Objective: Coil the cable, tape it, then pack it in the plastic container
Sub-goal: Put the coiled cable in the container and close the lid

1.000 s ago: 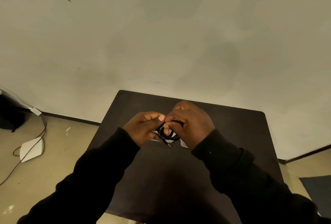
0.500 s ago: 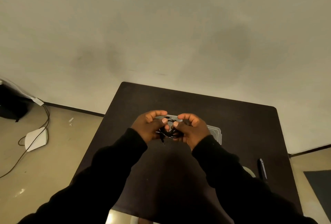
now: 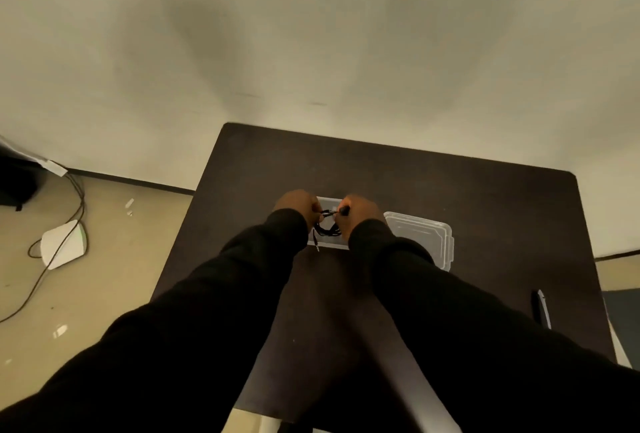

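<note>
A thin black cable, wound into a small loose coil, hangs between my two hands above the dark table. My left hand pinches its left side. On the right, my right hand grips a stretch of it near a plug end. Directly under the coil lies a clear flat plastic piece. Just right of my right wrist sits a clear plastic container. No tape is visible.
A dark pen-like object lies near the table's right edge. On the floor at left are a white device with trailing wires and a black object by the wall.
My hands have moved farther out over the table and apart a little, stretching a short length of cable between them. The camera has tilted down, and the clear container has come into view.
</note>
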